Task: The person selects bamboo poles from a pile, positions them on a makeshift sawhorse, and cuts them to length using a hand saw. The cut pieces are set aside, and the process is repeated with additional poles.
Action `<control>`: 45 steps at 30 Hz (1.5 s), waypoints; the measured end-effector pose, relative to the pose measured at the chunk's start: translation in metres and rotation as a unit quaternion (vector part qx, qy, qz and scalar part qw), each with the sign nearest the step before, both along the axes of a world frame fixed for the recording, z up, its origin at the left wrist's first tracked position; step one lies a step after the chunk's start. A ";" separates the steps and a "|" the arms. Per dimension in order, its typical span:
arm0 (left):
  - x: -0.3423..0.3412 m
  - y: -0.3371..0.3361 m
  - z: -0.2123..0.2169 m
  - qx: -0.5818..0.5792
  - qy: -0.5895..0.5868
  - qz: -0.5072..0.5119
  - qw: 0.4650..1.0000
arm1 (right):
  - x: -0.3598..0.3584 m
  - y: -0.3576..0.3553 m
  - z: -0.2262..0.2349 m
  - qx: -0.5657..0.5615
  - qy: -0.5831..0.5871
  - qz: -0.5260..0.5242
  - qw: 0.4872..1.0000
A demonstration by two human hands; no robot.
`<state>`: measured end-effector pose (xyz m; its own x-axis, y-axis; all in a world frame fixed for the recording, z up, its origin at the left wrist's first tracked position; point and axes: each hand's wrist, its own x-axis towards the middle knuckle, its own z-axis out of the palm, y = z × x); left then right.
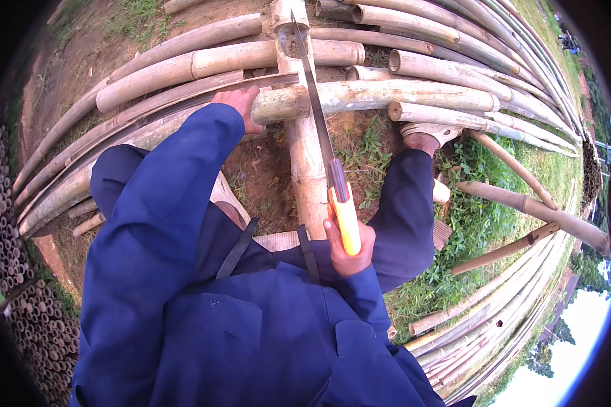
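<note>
In the head view, the right hand was closed tight around the orange handle of a hand saw, whose long narrow blade ran up and away from the person toward the top of the frame. The blade crossed a horizontal bamboo pole, and it lay along the right side of a thicker bamboo post that stretched lengthwise away from the person, under the horizontal pole. The left hand was pressed against the cut left end of that horizontal bamboo pole, fingers wrapped over it, so it was gripping or steadying the pole just beside the saw blade. Both arms wore dark blue sleeves, and the person's blue-clad knees spread to either side of the post. A foot in a light shoe rested near the pole on the right side. More bamboo poles lay stacked in a curve across the upper ground, others lined the lower right, and a heap of cut bamboo ends stood at the left edge. Bare soil and patches of grass covered the ground between them.
</note>
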<state>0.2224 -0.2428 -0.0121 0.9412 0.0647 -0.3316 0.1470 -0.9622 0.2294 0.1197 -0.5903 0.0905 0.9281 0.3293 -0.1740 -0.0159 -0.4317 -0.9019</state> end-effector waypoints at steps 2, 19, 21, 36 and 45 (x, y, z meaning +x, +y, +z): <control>0.003 0.000 0.004 0.005 0.006 -0.002 1.000 | 0.033 0.033 -0.010 0.046 -0.058 0.020 0.997; -0.011 0.000 -0.001 -0.001 0.064 0.003 0.998 | 0.003 0.008 -0.008 0.004 0.004 0.008 1.000; -0.001 0.006 0.002 0.013 0.026 0.003 1.000 | -0.045 -0.028 0.020 -0.008 -0.028 0.013 0.999; -0.005 -0.001 0.007 0.008 0.060 0.012 0.998 | -0.071 -0.052 0.029 -0.030 -0.059 0.015 0.998; 0.007 0.004 0.002 0.008 0.044 0.012 0.999 | 0.018 0.030 -0.014 0.045 -0.055 0.010 0.997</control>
<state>0.2295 -0.2384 -0.0102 0.9066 0.0921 -0.4118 0.1884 -0.9616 0.1997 0.1375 -0.5603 0.0761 0.9328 0.3581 -0.0408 0.0929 -0.3484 -0.9327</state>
